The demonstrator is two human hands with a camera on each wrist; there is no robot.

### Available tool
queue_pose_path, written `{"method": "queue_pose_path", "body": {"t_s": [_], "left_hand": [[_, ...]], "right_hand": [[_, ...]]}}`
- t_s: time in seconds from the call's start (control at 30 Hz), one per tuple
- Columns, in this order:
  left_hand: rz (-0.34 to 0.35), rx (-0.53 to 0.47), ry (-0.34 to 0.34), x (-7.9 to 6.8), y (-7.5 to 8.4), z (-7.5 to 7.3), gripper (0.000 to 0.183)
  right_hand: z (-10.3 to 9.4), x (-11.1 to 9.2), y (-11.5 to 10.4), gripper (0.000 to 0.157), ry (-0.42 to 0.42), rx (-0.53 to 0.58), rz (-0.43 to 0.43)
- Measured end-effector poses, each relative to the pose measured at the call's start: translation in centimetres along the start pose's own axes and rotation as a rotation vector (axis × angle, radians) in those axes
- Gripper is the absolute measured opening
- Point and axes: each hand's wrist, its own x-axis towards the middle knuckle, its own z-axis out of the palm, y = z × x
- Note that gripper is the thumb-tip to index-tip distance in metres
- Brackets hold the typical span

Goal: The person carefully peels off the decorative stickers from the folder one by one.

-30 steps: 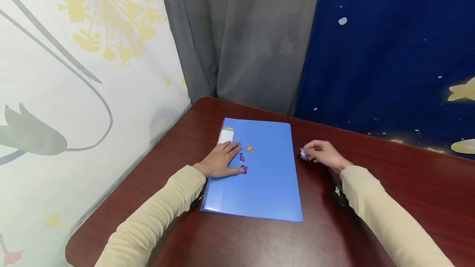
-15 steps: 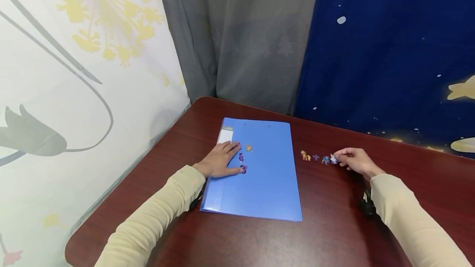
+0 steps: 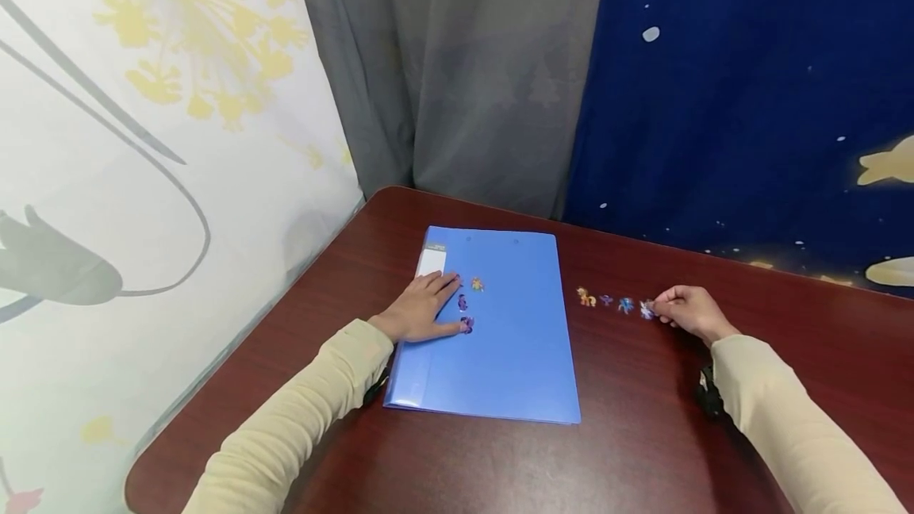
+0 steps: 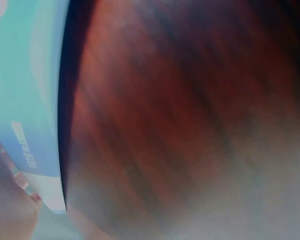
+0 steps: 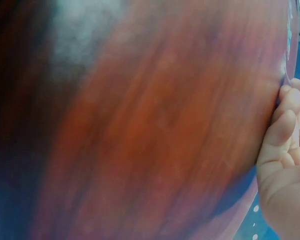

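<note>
On the blue folder [image 3: 500,371] my left hand [image 3: 421,312] rests flat with its fingers spread. Its thumb touches a purple pony sticker [image 3: 467,324], and the fingertips partly cover another. A smaller purple sticker [image 3: 462,303] and an orange-and-yellow one [image 3: 477,284] lie beside it. Right of the folder, my right hand [image 3: 689,312] pinches the edge of a white-and-blue pony sticker [image 3: 647,309] at the table surface. That sticker ends a row with an orange pony sticker [image 3: 585,297], a small purple one [image 3: 606,301] and a blue one [image 3: 625,305]. In the right wrist view, fingertips [image 5: 287,102] meet at the right edge.
The dark red wooden table [image 3: 457,462] has its left corner against a white patterned cloth [image 3: 271,205]. Grey [image 3: 493,101] and dark blue [image 3: 714,117] curtains hang along its back edge. The folder spine carries a white label [image 3: 432,262].
My right hand has carried the white-and-blue sticker rightward, away from the folder, to the end of the row, then shifted it slightly clear of the blue one. My left hand has stayed put.
</note>
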Motion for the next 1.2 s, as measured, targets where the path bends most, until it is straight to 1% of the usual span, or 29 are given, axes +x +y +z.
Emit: {"method": "queue_pose_path", "body": {"t_s": [0.1, 0.23, 0.57, 0.7, 0.77, 0.87, 1.0, 1.1, 1.2], "left_hand": [[0.001, 0.001, 0.001, 0.1, -0.1, 0.0, 0.083], [0.007, 0.001, 0.006, -0.1, -0.2, -0.1, 0.082], [0.014, -0.004, 0.006, -0.1, -0.3, -0.3, 0.081], [0.011, -0.005, 0.006, -0.1, -0.2, -0.4, 0.081], [0.015, -0.019, 0.012, -0.1, -0.2, -0.4, 0.081], [0.026, -0.051, 0.021, -0.1, -0.3, -0.2, 0.083], [0.039, -0.055, 0.036, -0.2, -0.2, -0.2, 0.085], [0.036, -0.033, 0.033, -0.1, 0.0, -0.2, 0.083], [0.023, -0.015, 0.015, 0.1, -0.1, -0.1, 0.081]], "right_hand": [[0.1, 0.2, -0.1, 0.017, 0.003, -0.034, 0.010], [0.3, 0.4, 0.0, 0.018, -0.001, -0.048, 0.025], [0.1, 0.3, -0.6, 0.018, -0.010, -0.127, 0.028], [0.1, 0.4, -0.6, 0.020, -0.005, -0.123, 0.044], [0.1, 0.4, -0.5, 0.020, -0.003, -0.126, 0.036], [0.1, 0.4, -0.3, 0.017, -0.006, -0.138, -0.007], [0.0, 0.4, 0.1, 0.016, -0.023, -0.135, -0.059], [-0.2, 0.5, 0.4, 0.017, -0.056, -0.101, -0.055], [-0.4, 0.5, 0.5, 0.020, -0.095, -0.075, -0.048]]}}
